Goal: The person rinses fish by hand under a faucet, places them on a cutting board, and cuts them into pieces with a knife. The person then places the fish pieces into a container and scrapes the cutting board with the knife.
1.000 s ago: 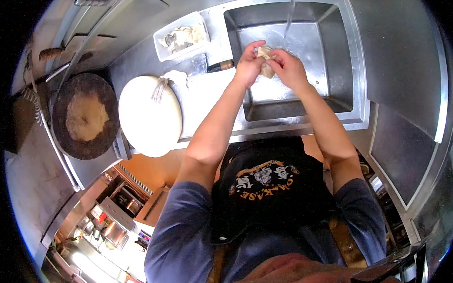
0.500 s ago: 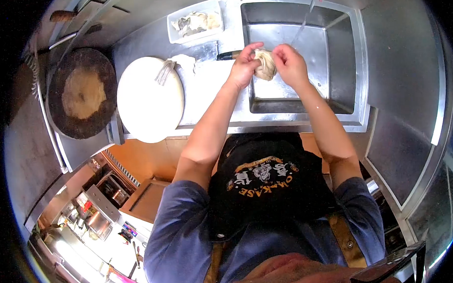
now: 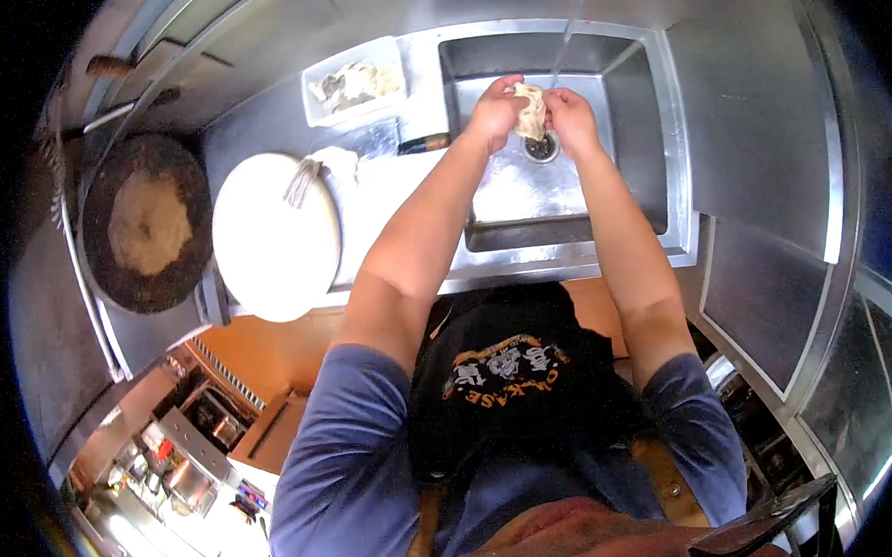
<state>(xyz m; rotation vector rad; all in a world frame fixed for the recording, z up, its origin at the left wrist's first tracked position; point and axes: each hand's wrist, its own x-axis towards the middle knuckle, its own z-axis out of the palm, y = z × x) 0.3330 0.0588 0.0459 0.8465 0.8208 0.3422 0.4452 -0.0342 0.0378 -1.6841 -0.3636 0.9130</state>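
Note:
A pale, wrinkled, soft piece of food [image 3: 532, 116] hangs between my two hands over the sink [image 3: 680, 162]; I cannot make out its exact kind. My left hand [image 3: 496, 115] grips its left side with fingers and thumb. On the other side, my right hand [image 3: 571, 120] pinches its edge near a thin stream of water [image 3: 568, 39]. The sink's drain [image 3: 542, 147] shows just below the piece. To the left of the sink, a white plastic tub [image 3: 308, 102] holds similar pale and greyish pieces.
A dark handle [image 3: 424, 144], seemingly a knife's, lies at the sink's left edge. Farther left stands a round white board [image 3: 273, 250] with a grey striped strip [image 3: 302, 182] on it. A dark round surface with a tan middle [image 3: 149, 225] is at far left.
Both hands have moved farther over the sink with the piece, which now hangs longer and flatter instead of bunched up. The drain has come into sight, and the camera view has shifted.

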